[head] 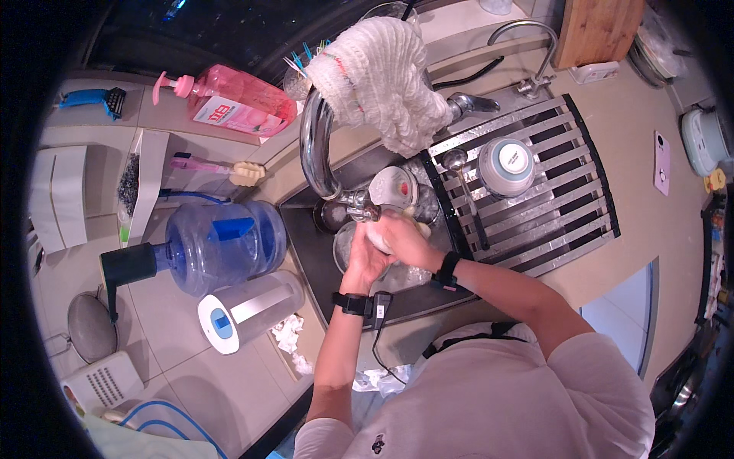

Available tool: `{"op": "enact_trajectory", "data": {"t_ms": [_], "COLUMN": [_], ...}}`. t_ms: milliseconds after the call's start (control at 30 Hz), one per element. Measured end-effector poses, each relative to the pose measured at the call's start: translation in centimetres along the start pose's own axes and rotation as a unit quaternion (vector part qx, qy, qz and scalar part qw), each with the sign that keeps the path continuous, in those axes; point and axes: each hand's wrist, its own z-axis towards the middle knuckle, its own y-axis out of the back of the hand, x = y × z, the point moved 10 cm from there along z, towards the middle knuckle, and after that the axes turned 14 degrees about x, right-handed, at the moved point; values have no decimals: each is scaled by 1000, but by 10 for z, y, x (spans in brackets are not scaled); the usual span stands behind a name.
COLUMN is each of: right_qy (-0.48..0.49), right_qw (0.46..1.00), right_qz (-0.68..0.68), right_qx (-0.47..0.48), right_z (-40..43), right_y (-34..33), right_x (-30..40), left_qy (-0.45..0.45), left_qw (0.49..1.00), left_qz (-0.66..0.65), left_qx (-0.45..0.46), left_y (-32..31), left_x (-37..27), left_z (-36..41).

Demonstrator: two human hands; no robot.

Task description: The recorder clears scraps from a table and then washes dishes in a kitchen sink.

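Both hands are together over the sink (307, 252), just below the faucet's spout (364, 212). A white rounded dish (378, 236), perhaps a bowl, is held between them. My left hand (364, 255) cups it from the left and below; my right hand (404, 238) lies over its right side. Behind the hands, a white lidded container or bowl with a red mark (394, 186) sits in the sink. A clear glass bowl (344, 246) is partly hidden by my left hand. What touches the held dish underneath is hidden.
A roll-up metal rack (550, 201) covers the sink's right side, bearing an upturned bowl (506, 166) and a ladle (467, 195). A white cloth (378, 80) drapes the faucet. Left stand a blue water jug (223, 246), a clear pitcher (252, 310) and a pink soap bottle (241, 103).
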Motion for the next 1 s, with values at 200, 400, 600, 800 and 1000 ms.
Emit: {"op": "enact_trajectory", "data": {"t_ms": [200,400,600,800,1000], "right_qy": [-202,-136,-79,-190,9], "right_qw": [702,958,992,699,935], "right_qz": [681,163,-44,685,316], "right_qx": [-56,193,91,85,159], "right_z": [1,14,10,-1,21], "right_y": [-52,-50,-14,-53,-34], "right_x": [-56,-47,-17,-32,4], "left_qy": [-35,-15,-38,-79,-65], "left_qw": [998,982,949,968,970], "left_qz": [35,165,274,228,209], "left_qx": [-48,-91,-153,-73,-109], "left_y": [26,28,-1,6,19], "left_x": [3,-14,-26,-37,-35], "left_z": [5,3,-2,-5,-9]}}
